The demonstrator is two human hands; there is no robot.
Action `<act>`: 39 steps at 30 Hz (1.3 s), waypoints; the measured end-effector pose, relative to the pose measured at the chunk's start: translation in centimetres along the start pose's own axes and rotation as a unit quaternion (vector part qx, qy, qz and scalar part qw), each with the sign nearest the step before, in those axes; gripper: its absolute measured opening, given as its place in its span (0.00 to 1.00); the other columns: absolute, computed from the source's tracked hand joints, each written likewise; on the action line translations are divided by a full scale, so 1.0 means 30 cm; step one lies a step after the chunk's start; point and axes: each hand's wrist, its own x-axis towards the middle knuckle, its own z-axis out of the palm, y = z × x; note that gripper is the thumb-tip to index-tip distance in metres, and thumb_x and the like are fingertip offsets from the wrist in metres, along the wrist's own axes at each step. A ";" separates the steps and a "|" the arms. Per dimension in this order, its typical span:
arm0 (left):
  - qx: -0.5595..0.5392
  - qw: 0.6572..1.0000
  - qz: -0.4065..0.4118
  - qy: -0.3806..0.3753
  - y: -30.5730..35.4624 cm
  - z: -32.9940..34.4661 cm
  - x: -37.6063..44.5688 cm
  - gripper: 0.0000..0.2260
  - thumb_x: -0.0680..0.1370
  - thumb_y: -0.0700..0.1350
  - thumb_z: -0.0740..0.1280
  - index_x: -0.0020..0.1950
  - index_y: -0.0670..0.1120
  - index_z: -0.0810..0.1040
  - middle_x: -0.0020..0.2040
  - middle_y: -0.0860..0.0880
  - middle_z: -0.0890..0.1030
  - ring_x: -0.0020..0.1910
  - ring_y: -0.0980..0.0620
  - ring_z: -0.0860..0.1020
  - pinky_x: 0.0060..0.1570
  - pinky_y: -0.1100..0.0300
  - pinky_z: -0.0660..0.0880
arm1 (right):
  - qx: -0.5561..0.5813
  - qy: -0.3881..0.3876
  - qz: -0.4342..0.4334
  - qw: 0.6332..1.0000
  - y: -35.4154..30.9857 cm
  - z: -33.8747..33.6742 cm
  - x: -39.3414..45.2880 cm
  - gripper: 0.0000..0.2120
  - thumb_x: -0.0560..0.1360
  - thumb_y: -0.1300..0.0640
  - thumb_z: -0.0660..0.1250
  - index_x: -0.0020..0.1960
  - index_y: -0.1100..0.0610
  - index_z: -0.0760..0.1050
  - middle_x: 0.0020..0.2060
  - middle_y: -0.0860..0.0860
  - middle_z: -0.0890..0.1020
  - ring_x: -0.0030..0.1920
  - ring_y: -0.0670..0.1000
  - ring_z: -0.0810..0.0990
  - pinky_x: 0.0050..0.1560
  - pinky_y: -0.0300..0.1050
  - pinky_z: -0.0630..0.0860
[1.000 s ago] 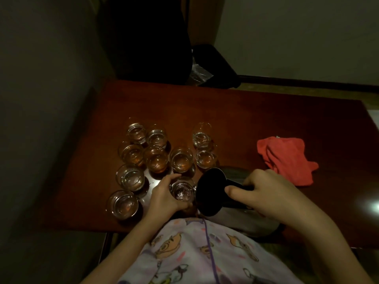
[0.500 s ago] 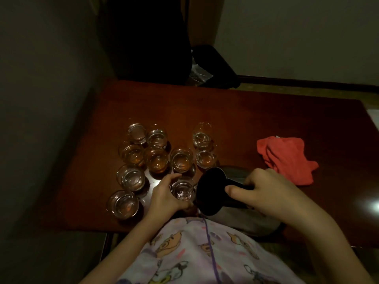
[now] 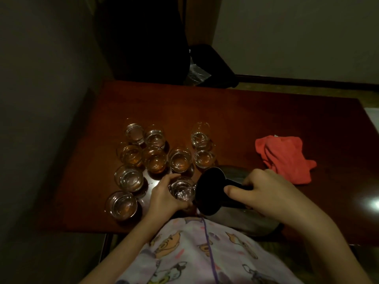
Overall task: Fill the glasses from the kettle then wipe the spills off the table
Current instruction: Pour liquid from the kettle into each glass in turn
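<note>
Table: reddish-brown wood, polished, glossy highlights. Glasses: clear, smooth glass, reflective. Kettle: dull brushed metal body, black matt handle and lid. Rag: red cloth, soft, matt, creased. Garment: printed fabric.

Dark bulky shape at 12 o'clock beyond far table edge, too dim to identify. Black object just right of it, crinkled clear plastic against its near side. Pale wall at 1 o'clock, dark baseboard below. Cartoon-print garment at 6 o'clock.
</note>
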 end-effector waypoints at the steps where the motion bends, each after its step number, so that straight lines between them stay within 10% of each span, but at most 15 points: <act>1: -0.002 1.000 0.001 0.002 0.001 0.001 -0.001 0.35 0.56 0.42 0.82 0.61 0.49 0.73 0.50 0.63 0.73 0.48 0.70 0.71 0.43 0.81 0.67 | -0.001 0.001 -0.001 1.000 0.000 0.000 0.000 0.24 0.68 0.35 0.61 0.31 0.56 0.70 0.24 0.50 0.70 0.26 0.51 0.70 0.32 0.45 0.65; 39: 0.000 1.000 0.012 -0.002 -0.027 0.016 0.008 0.35 0.55 0.42 0.82 0.60 0.50 0.74 0.55 0.54 0.77 0.53 0.61 0.75 0.47 0.75 0.69 | -0.001 -0.001 -0.005 1.000 0.002 0.012 -0.002 0.24 0.68 0.34 0.60 0.30 0.56 0.69 0.25 0.51 0.71 0.28 0.53 0.71 0.33 0.45 0.65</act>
